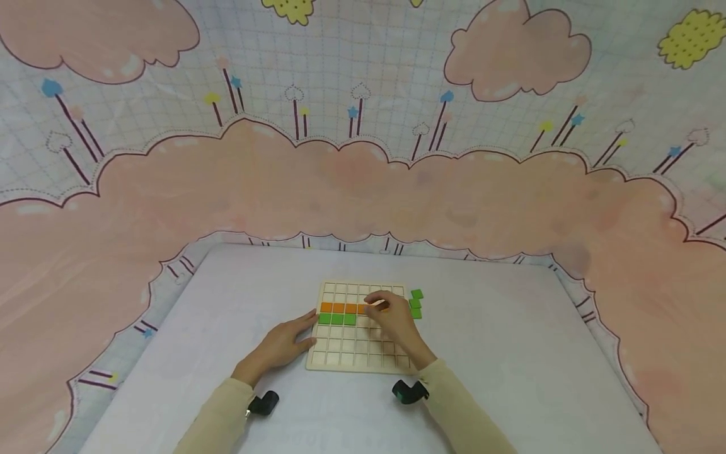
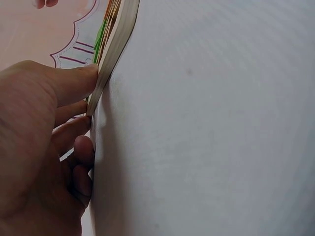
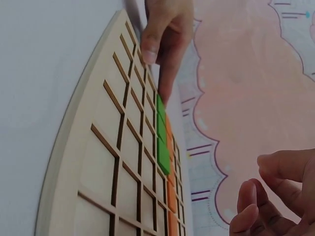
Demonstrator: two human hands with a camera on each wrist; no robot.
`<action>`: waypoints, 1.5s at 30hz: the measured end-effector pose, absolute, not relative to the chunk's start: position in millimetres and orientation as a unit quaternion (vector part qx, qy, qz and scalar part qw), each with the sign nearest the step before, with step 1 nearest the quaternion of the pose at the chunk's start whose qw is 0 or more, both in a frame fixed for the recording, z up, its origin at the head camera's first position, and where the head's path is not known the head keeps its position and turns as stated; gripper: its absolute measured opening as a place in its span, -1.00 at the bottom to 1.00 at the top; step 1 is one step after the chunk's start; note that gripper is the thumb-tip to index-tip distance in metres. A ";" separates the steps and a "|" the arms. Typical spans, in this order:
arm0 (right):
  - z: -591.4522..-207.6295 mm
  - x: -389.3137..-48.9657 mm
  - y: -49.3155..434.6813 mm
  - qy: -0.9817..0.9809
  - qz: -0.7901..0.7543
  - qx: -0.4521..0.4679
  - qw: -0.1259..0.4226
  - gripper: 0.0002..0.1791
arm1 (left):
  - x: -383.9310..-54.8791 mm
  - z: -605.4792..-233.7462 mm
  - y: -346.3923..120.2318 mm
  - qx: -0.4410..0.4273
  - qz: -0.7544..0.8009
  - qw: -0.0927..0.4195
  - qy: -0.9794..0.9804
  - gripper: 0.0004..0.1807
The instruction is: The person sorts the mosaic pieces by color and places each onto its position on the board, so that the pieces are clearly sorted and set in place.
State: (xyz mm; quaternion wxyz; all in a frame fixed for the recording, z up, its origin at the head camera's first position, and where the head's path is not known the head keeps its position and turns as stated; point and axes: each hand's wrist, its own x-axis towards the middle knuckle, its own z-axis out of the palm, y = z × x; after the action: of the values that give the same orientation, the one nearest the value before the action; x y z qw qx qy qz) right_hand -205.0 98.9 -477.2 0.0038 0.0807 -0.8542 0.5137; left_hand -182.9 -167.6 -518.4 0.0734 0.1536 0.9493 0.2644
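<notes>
A square wooden grid board (image 1: 334, 360) lies on the white table. One row holds orange tiles (image 1: 338, 308), partly covered by my right hand; in the row below sit three green tiles (image 1: 337, 319) from the left end. My left hand (image 1: 282, 343) rests against the board's left edge, thumb and fingers touching the rim (image 2: 118, 44). Over the orange row hovers my right hand (image 1: 395, 318). In the right wrist view, the fingers of the right hand (image 3: 278, 196) are loosely bent, thumb apart from them, with nothing visible between.
Several loose green tiles (image 1: 416, 304) lie on the table just right of the board. The white tabletop (image 1: 499, 328) stretches out around it. A patterned cloth (image 1: 351, 189) with pink cloud shapes hangs behind. Dark wrist cameras (image 1: 409, 392) sit on both forearms.
</notes>
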 end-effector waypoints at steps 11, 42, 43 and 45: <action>-473.1 -205.9 122.5 -0.854 0.514 0.076 0.035 -0.82 | -184.0 -519.0 -167.6 0.152 0.264 0.073 0.949 -0.34; -484.6 -222.4 192.4 -0.894 0.443 -0.004 0.074 -0.76 | -185.6 -525.7 -170.2 0.157 0.261 0.068 0.950 -0.35; -485.5 -222.9 194.3 -0.894 0.443 -0.008 0.071 -0.75 | -185.6 -525.9 -170.1 0.156 0.261 0.068 0.950 -0.35; -487.9 -223.8 197.4 -0.895 0.442 -0.012 0.065 -0.75 | -185.1 -525.8 -170.0 0.155 0.262 0.068 0.950 -0.35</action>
State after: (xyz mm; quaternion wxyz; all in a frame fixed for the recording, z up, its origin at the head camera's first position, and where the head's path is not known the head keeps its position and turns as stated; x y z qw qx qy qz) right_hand -223.8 197.4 -487.9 0.0645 -0.0118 -0.8946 0.4420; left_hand -185.1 -170.0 -525.8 0.0682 0.1550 0.9500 0.2623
